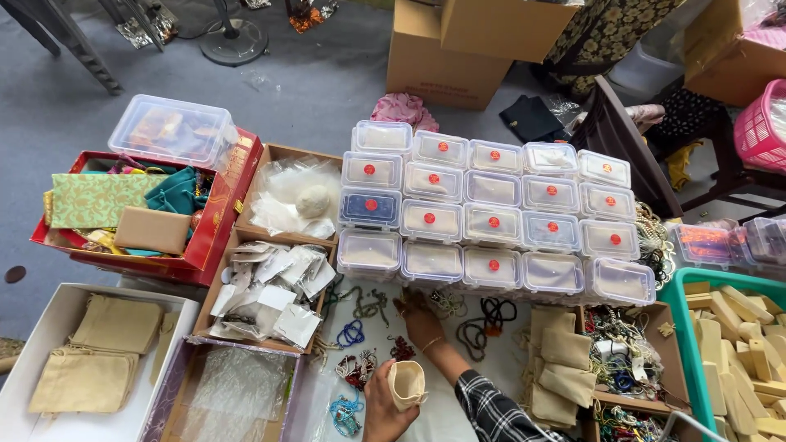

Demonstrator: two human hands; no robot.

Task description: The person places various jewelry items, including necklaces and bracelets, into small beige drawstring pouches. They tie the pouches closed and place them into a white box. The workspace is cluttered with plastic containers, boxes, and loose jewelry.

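My left hand (379,407) holds a small beige drawstring pouch (407,384) upright, its mouth open, at the bottom centre. My right hand (419,319), in a plaid sleeve with a thin bangle at the wrist, reaches forward onto the white table surface. Its fingertips rest among loose bead strings (370,304) just in front of the stacked clear plastic boxes (491,221). Whether those fingers grip a strand is hidden. More bead strands, blue (350,333), red (354,368) and dark (483,323), lie around both hands.
Several clear lidded boxes with red dots fill the middle. Cardboard trays of plastic sachets (274,290) sit on the left, with a red box of fabric (139,209) beyond. Beige pouches lie in a white box (94,352) and a tray (565,368). A green bin of wooden blocks (737,327) stands right.
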